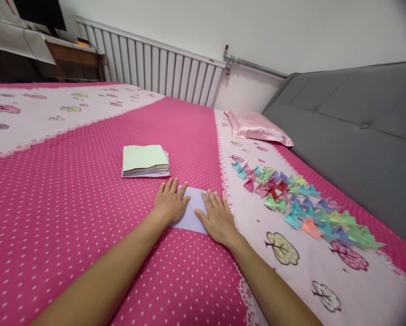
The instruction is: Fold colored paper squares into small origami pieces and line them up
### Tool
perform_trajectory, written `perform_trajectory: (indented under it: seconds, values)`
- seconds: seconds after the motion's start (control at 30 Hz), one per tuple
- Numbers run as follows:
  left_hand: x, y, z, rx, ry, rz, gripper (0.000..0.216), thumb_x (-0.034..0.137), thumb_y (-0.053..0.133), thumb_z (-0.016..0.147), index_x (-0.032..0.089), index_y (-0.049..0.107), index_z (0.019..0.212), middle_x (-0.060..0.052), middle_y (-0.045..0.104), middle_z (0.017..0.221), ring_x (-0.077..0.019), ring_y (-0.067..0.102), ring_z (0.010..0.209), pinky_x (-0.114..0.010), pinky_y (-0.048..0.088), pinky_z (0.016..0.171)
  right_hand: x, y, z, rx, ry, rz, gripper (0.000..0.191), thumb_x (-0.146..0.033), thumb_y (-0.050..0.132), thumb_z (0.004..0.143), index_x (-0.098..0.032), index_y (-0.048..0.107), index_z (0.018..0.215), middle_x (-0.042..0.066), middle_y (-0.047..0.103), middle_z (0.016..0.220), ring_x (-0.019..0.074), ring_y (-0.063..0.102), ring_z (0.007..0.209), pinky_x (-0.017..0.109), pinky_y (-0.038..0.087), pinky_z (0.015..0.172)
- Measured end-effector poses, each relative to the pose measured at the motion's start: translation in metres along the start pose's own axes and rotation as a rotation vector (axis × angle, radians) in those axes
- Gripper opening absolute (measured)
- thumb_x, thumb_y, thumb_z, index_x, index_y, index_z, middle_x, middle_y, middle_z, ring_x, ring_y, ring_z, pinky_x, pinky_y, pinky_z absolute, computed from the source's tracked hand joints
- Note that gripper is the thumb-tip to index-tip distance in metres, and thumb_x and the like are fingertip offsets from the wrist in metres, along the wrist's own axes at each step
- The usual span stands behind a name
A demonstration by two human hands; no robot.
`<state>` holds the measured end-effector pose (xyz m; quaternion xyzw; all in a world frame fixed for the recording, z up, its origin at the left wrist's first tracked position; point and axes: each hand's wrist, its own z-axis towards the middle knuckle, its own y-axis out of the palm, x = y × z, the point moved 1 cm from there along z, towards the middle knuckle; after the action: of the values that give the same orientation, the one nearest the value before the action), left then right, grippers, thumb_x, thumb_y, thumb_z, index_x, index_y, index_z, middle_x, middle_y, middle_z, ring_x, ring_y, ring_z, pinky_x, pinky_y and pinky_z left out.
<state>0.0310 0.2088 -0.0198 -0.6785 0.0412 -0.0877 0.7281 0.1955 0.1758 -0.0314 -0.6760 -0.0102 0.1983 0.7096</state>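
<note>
Left hand: the left hand (170,203) is lying flat with its fingers stretched out, pressing its palm on the left part of a pale lavender rectangular sheet of paper (193,213) and gripping nothing.
Right hand: the right hand (217,217) is resting the same way on the sheet's right part, spread and grasping nothing.
Between the hands: they are sitting side by side but apart, with a strip of the lavender paper showing in the gap.
Sheet: it is lying directly under both palms on the pink white-dotted cotton bedspread (87,181). It may be folded double, though the hands are hiding too much to be sure.
Why flat palms: the soft cloth is probably giving little support, so broad pressure from both sides seems to be holding the paper flat and steady.
Paper stack: a neat pile of pastel square sheets, pale green on top (145,160), is sitting just beyond the left fingertips, within easy reach.
Folded pieces: many small folded paper shapes in mixed colours (301,201) are lying in a band to the right of the right hand, on the pale border.
Farther off: a shiny pink satin pillow (257,127) is resting well beyond the right hand.
</note>
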Motion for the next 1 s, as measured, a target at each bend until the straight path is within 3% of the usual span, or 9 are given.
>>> perform_trajectory:
  seconds: [0.33, 0.5, 0.67, 0.73, 0.87, 1.0]
  values:
    - [0.0, 0.002, 0.001, 0.003, -0.001, -0.022, 0.058, 0.048, 0.022, 0.086, 0.02, 0.029, 0.136, -0.012, 0.026, 0.143, -0.0275, 0.018, 0.132, -0.043, 0.012, 0.105, 0.006, 0.001, 0.0, 0.055, 0.149, -0.013, 0.067, -0.056, 0.019, 0.086, -0.014, 0.022, 0.138, 0.011, 0.022, 0.144, 0.0269, 0.015, 0.132, 0.046, 0.007, 0.106]
    - [-0.002, 0.004, -0.001, 0.058, 0.009, -0.054, 0.057, 0.048, 0.023, 0.086, 0.021, 0.031, 0.135, -0.012, 0.029, 0.142, -0.0269, 0.02, 0.131, -0.043, 0.013, 0.105, 0.007, 0.005, 0.0, 0.151, 0.197, 0.008, 0.065, -0.052, 0.022, 0.087, -0.008, 0.026, 0.136, 0.013, 0.027, 0.141, 0.025, 0.02, 0.131, 0.042, 0.01, 0.106]
    - [-0.003, 0.003, -0.001, 0.195, 0.005, -0.257, 0.051, 0.041, 0.027, 0.087, 0.015, 0.041, 0.129, -0.013, 0.038, 0.137, -0.0237, 0.028, 0.129, -0.042, 0.014, 0.105, 0.005, 0.005, 0.002, 0.322, 0.245, 0.094, 0.058, -0.045, 0.023, 0.089, -0.008, 0.031, 0.133, 0.013, 0.042, 0.133, 0.0238, 0.034, 0.123, 0.038, 0.018, 0.103]
    - [-0.005, 0.001, -0.001, 0.284, -0.071, -0.442, 0.044, 0.034, 0.031, 0.087, 0.012, 0.05, 0.12, -0.013, 0.047, 0.13, -0.0217, 0.033, 0.126, -0.038, 0.015, 0.105, 0.004, 0.003, 0.002, 0.373, 0.271, 0.128, 0.056, -0.043, 0.027, 0.089, -0.008, 0.034, 0.132, 0.014, 0.045, 0.129, 0.0238, 0.039, 0.119, 0.036, 0.021, 0.101]
    - [-0.009, -0.005, -0.004, 0.326, -0.115, -0.526, 0.04, 0.029, 0.027, 0.088, 0.013, 0.057, 0.11, -0.011, 0.056, 0.12, -0.0201, 0.044, 0.116, -0.034, 0.027, 0.099, 0.001, -0.001, -0.001, 0.445, 0.273, 0.223, 0.05, -0.037, 0.03, 0.088, -0.008, 0.04, 0.128, 0.015, 0.051, 0.123, 0.0232, 0.043, 0.114, 0.034, 0.027, 0.097]
    - [-0.014, -0.009, -0.006, 0.343, -0.215, -0.607, 0.047, 0.034, 0.021, 0.089, 0.012, 0.063, 0.096, -0.013, 0.066, 0.097, -0.0227, 0.058, 0.094, -0.033, 0.04, 0.08, 0.0, -0.005, -0.004, 0.52, 0.33, 0.306, 0.043, -0.032, 0.031, 0.087, -0.012, 0.046, 0.122, 0.011, 0.06, 0.109, 0.0218, 0.051, 0.102, 0.032, 0.034, 0.09]
